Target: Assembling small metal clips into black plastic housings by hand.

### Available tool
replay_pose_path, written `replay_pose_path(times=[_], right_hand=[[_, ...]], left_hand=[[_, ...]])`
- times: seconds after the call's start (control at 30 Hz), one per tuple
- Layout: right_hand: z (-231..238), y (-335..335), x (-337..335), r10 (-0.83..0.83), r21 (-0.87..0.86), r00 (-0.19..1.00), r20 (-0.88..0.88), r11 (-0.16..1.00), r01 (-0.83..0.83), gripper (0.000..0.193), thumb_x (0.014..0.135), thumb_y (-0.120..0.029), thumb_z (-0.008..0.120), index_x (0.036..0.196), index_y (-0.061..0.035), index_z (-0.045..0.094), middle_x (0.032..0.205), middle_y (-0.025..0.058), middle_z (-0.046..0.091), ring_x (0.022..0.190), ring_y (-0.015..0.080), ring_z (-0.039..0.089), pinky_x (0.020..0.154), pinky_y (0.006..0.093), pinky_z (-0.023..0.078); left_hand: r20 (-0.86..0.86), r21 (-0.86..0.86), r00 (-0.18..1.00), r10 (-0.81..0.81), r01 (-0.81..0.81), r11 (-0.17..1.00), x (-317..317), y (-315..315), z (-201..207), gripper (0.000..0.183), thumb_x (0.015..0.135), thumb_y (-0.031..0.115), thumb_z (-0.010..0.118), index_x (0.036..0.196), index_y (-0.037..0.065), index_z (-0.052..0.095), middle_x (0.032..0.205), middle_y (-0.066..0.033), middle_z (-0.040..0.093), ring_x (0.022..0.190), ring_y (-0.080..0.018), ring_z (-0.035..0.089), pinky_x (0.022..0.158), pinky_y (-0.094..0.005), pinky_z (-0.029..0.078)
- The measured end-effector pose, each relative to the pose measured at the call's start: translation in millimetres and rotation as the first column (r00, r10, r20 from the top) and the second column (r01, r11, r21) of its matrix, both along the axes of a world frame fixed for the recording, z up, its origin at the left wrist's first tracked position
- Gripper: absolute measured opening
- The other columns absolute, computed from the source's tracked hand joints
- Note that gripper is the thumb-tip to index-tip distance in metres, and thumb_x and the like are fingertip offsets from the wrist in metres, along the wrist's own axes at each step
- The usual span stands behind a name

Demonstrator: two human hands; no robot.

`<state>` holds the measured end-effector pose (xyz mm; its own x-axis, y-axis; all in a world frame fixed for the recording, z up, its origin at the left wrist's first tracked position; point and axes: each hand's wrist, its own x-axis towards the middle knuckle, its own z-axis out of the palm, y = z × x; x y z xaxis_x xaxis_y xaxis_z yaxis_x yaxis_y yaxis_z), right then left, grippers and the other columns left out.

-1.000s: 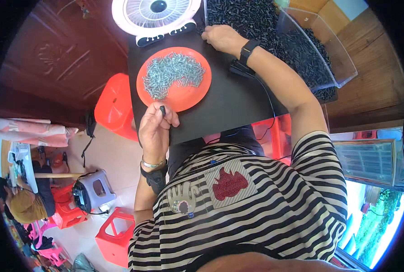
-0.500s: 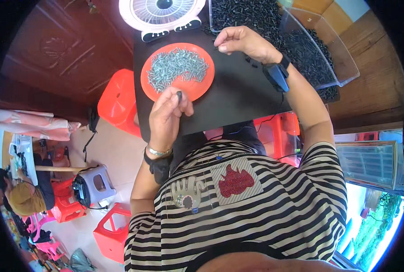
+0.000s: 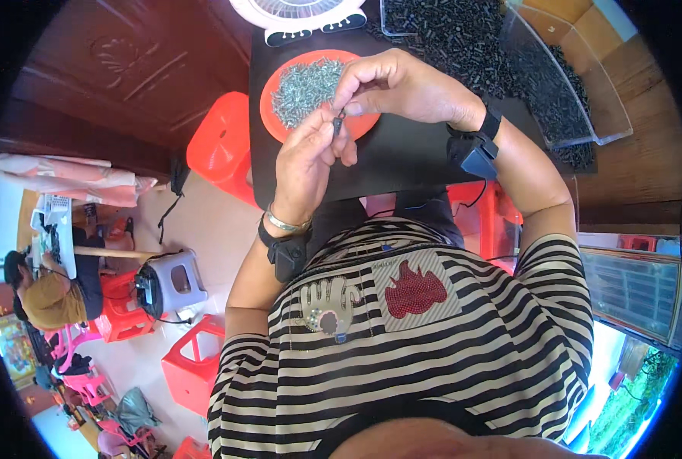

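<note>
My left hand [image 3: 306,161] is closed, pinching a small black plastic piece [image 3: 338,125] between thumb and fingertips. Over the right side of a red-orange plate [image 3: 270,99], my right hand [image 3: 414,88] is closed too. Its thumb and forefinger meet at the top of the black piece; whatever they grip there is too small to name. Small silvery metal screws [image 3: 303,86] lie heaped on the plate, partly hidden by both hands.
The dark table [image 3: 402,164] carries a pink-white fan [image 3: 314,23] at its far left. Many black pieces [image 3: 463,50] fill the far right, around a clear plastic bin [image 3: 605,115]. Red stools [image 3: 218,141] stand beside the table. Another person [image 3: 54,298] sits at far left.
My right hand has come left and down from near the black pieces to meet my left hand. The left hand, still holding the black piece, has risen slightly; the whole view has shifted.
</note>
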<state>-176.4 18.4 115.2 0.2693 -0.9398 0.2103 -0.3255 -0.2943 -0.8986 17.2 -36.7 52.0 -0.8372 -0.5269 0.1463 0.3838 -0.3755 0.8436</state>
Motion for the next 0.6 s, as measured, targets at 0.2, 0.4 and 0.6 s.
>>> replay_pose_path(times=[0.2,0.4,0.6], right_hand=[[2.3,5.9,10.5,-0.033,-0.132,0.993,-0.112,0.991,0.019,0.010,0.085,-0.003,0.063,0.095,-0.0030,0.067,0.088,0.0028,0.063,0.084,0.0113,0.061,0.075,0.0261,0.048],[-7.8,7.9,19.9,-0.113,-0.173,0.990,-0.088,0.980,0.097,0.006,0.084,-0.002,0.063,0.090,-0.0020,0.064,0.086,0.0032,0.063,0.081,0.0125,0.061,0.072,0.0272,0.049],[-7.9,9.7,25.7,-0.137,-0.314,0.963,-0.232,0.948,0.059,0.007,0.084,-0.002,0.063,0.091,-0.0015,0.063,0.083,0.0036,0.063,0.077,0.0137,0.062,0.069,0.0283,0.050]], left_hand=[[-0.021,0.004,1.000,0.002,-0.002,1.000,2.4,1.9,-0.5,0.027,0.093,0.027,0.053,0.092,0.000,0.050,0.079,-0.0056,0.048,0.070,-0.0186,0.050,0.064,-0.0284,0.038],[-0.095,0.059,0.996,0.003,0.002,0.998,0.6,4.4,-7.1,0.025,0.093,0.024,0.051,0.095,-0.001,0.050,0.082,-0.0060,0.048,0.073,-0.0194,0.050,0.066,-0.0289,0.039],[-0.066,0.119,0.996,0.065,-0.056,0.991,-1.3,8.3,-13.1,0.031,0.094,0.028,0.049,0.101,-0.001,0.053,0.081,-0.0032,0.050,0.073,-0.0179,0.053,0.066,-0.0281,0.040]])
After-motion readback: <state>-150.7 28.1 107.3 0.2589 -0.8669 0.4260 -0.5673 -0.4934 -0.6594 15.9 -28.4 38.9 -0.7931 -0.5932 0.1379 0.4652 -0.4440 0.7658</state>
